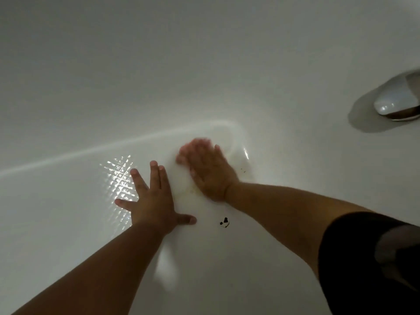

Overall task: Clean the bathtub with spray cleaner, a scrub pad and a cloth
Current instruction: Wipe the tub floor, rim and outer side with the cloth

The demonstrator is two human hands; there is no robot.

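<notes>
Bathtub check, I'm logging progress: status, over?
Left hand flat on tub floor. Right hand flat, pressing white cloth, blurred. Dark debris near left thumb.

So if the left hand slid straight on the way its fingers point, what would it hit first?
The left hand would cross bare tub floor, then likely meet the curve where floor rises into wall. The white cloth under the right hand lies just right of that line.

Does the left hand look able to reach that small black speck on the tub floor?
Probably yes: the left hand lies flat beside the small black speck, with only bare white tub floor between them.
</notes>
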